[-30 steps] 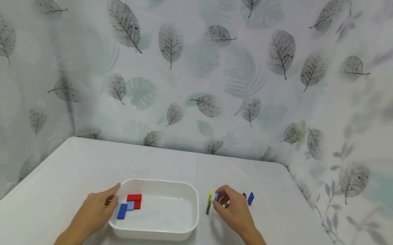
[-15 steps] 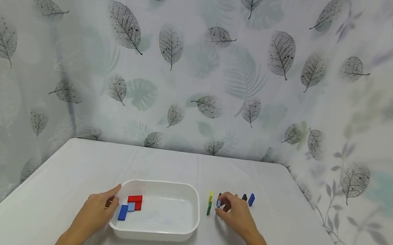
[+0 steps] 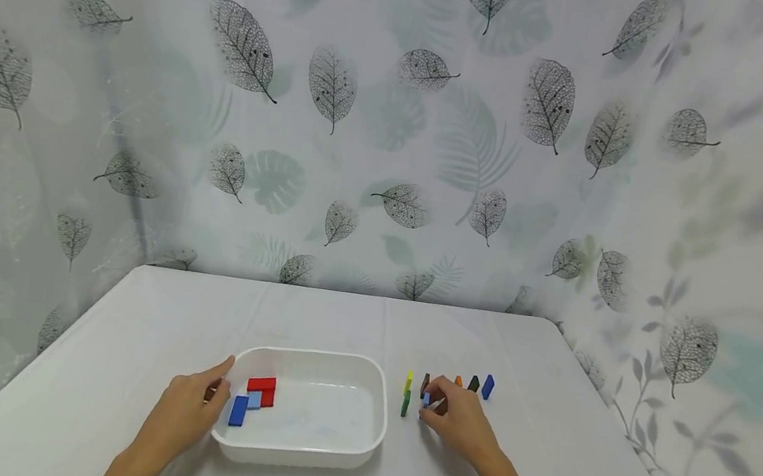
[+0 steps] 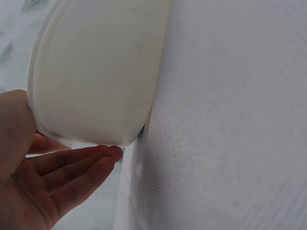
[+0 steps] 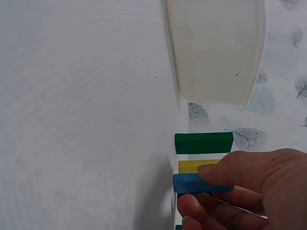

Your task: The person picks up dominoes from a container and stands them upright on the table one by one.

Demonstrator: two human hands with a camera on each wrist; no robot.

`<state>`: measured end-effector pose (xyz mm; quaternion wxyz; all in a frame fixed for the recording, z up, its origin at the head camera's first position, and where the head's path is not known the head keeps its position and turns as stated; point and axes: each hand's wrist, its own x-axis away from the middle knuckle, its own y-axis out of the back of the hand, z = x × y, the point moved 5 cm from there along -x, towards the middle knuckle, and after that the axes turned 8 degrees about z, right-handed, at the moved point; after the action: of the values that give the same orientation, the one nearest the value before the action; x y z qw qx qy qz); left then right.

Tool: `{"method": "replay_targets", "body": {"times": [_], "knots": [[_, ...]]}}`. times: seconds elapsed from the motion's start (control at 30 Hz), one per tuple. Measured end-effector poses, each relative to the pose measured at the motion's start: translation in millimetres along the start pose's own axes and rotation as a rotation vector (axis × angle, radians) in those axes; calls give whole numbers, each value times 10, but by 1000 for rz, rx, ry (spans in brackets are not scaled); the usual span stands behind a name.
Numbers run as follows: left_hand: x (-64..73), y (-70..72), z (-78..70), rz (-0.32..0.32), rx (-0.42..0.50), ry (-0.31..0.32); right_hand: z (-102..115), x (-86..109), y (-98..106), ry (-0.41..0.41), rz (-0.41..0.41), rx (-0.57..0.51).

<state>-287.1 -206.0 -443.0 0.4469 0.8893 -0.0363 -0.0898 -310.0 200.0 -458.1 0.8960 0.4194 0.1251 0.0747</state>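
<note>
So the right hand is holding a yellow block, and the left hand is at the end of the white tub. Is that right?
Not quite: the block in the right hand is blue, not yellow. The right wrist view shows it pinched there. The left hand is at the end of the white tub, as you said.

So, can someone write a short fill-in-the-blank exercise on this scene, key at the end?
1. The block pinched by the right hand is coloured ____.
2. The left hand is at the tub's ____ end, as the person sees it.
3. Besides blue blocks, the tub holds blocks coloured ____.
4. In the right wrist view, the block directly above the yellow block is ____.

Missing words: blue; left; red; green.
</note>
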Motion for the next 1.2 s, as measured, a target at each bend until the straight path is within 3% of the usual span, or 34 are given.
{"method": "replay_targets", "body": {"times": [0.43, 0.7, 1.03, 1.2], "knots": [[-4, -12, 1, -8, 5, -13, 98, 13, 169, -34, -28, 19], [-28, -33, -1, -5, 11, -14, 520, -34, 235, 106, -72, 31], [-20, -38, 13, -3, 14, -5, 1193, -236, -130, 336, 61, 38], [-5, -6, 15, -10, 19, -1, 1449, -378, -428, 373, 136, 66]]}}
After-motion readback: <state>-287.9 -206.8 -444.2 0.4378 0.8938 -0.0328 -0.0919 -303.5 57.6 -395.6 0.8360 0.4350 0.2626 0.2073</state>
